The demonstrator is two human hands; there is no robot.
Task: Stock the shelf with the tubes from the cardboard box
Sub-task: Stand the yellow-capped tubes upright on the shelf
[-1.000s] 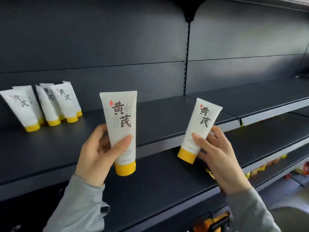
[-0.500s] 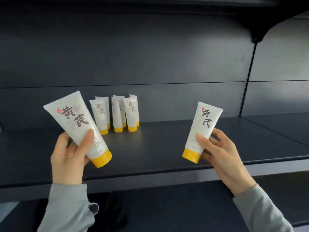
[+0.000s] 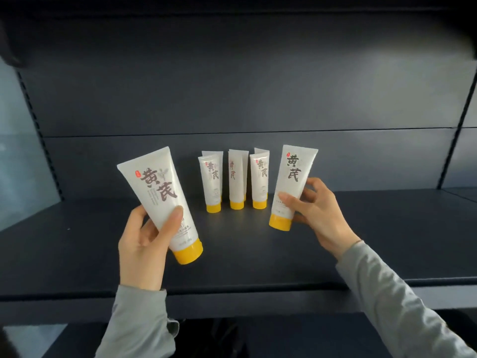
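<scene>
A dark back panel (image 3: 245,81) rises behind the shelf (image 3: 387,241). Slotted uprights (image 3: 459,125) flank it, with a pale pane (image 3: 18,164) at far left.

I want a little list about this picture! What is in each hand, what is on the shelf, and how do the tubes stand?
Left hand holds: the left hand grips a tilted white plastic tube, yellow cap at the bottom, above the shelf
Right hand holds: the right hand grips a nearly upright white plastic tube, yellow cap low, just right of the group
On shelf: standing white tubes on their yellow caps, three in front, more partly hidden behind
Shelf: dark grey flat shelf
Cardboard box: not in view
</scene>
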